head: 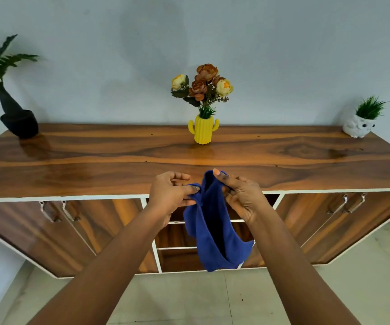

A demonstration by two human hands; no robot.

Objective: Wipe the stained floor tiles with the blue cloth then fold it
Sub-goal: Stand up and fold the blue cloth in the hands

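In the head view, the person stands facing a long wooden sideboard (189, 156) and holds the blue cloth (215, 231) up in the air in front of its middle shelves, well above the floor tiles (271, 299). The left hand (170, 195) pinches one upper edge of the cloth between thumb and fingertips, the other fingers loosely curled. The right hand (243, 198) pinches the opposite upper edge, its thumb raised over the top of the fabric and its fingers tucked behind it. Between the two hands the cloth hangs in a loose, doubled drape, its lower end dangling free. The few tiles in view show only small dark specks, and the cloth is nowhere near them, so this looks like the folding step rather than the wiping; whether the wiping is finished cannot be told from here. The next move probably calls for finding and matching the corners, drawing the top edge taut, then bringing the hands together so the halves lie flat. The sideboard top, bare in front of the yellow vase (203, 132), could serve to press the fold.
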